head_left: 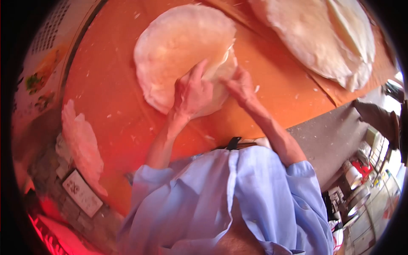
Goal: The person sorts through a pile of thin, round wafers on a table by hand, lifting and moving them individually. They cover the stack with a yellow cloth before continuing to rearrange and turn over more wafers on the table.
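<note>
A pale, round stack of thin dough sheets (pixel 170 46) lies on the orange tabletop, its right edge loosened and partly folded back. My left hand (pixel 193 93) rests on the lower part of the stack, its index finger stretched out beside the fold; its other fingers are partly hidden. At the right edge, my right hand (pixel 241 87) pinches the rim of a sheet between thumb and fingers. Slight blur covers both hands.
A larger pile of thin sheets (pixel 310 38) lies at the upper right, with folded layers. Torn sheet pieces (pixel 83 142) hang at the table's left edge. Small crumbs dot the orange table (pixel 114 85). Pans and containers (pixel 357 197) stand at the lower right, near another person's leg (pixel 376 121).
</note>
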